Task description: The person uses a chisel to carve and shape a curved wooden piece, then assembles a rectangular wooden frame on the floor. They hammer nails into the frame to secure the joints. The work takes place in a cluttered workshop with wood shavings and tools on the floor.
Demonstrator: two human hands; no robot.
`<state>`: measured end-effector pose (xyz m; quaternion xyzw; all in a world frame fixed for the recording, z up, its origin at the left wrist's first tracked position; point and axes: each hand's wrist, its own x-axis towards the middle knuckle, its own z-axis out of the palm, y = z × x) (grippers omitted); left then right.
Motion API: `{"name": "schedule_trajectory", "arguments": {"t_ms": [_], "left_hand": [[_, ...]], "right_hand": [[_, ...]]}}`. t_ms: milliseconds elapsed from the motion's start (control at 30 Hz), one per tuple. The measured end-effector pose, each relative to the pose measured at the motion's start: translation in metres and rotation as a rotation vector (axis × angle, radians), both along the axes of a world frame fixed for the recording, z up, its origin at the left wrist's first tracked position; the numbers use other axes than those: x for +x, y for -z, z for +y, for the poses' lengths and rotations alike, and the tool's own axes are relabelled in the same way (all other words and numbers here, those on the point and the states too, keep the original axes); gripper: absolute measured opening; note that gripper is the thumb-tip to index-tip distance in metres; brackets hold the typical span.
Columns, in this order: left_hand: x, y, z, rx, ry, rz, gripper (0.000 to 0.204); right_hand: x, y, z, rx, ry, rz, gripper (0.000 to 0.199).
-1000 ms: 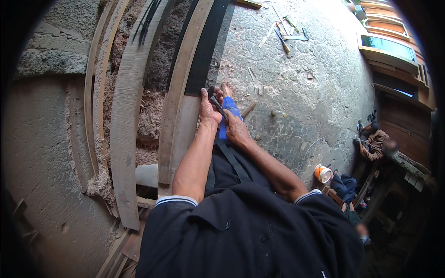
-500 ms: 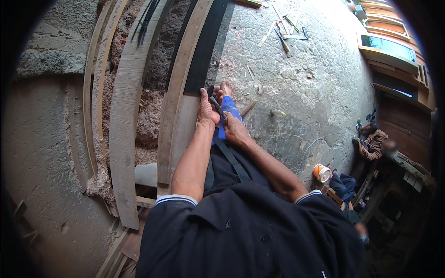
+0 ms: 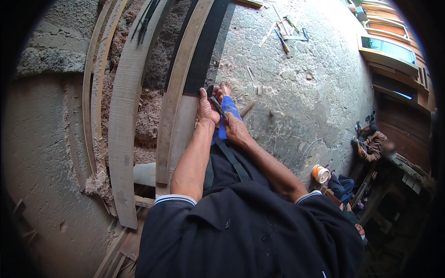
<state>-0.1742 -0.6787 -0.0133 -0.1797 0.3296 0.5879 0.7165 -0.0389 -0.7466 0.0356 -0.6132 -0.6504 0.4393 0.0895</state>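
Observation:
Close together in front of my body, both hands are at work above my bare foot and blue trouser leg. My right hand (image 3: 236, 129) is wrapped round a narrow chisel-like tool (image 3: 217, 104), its metal end pointing up and left toward my left palm. My left hand (image 3: 207, 111) is partly closed with the thumb raised, and a small dark flat piece (image 3: 210, 91) shows between its thumb and fingers. The tool's end lies at or just over that palm; whether it touches the dark piece I cannot tell.
Long wooden boards (image 3: 121, 116) lie to the left among wood shavings (image 3: 150, 111), beside a black strip (image 3: 204, 65). Hand tools (image 3: 283, 39) lie on the cracked floor (image 3: 320, 65) ahead. At right are an orange-white bucket (image 3: 320, 173), a seated person (image 3: 372, 144) and another person lower down.
The tool's metal end has shifted slightly against my left palm. Both hands otherwise keep nearly the same place and grip.

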Motion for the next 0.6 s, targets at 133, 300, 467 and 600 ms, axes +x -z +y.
{"name": "schedule_trajectory", "arguments": {"t_ms": [133,300,467,600], "left_hand": [[-0.0004,0.0003,0.0013,0.002,-0.018,-0.018,0.058],[-0.0006,0.0005,0.0005,0.028,-0.037,0.008,0.056],[0.0001,0.0016,0.0006,-0.002,-0.049,0.026,0.055],[-0.0006,0.0024,0.0006,0.021,-0.05,0.012,0.055]], "right_hand": [[-0.0004,0.0005,-0.0001,0.03,0.022,-0.043,0.032],[-0.0023,-0.0019,0.0032,0.032,-0.01,-0.073,0.034],[-0.0015,-0.0017,0.0041,0.019,-0.007,-0.092,0.033],[0.0007,0.0022,0.0082,0.04,-0.021,0.004,0.031]]}}
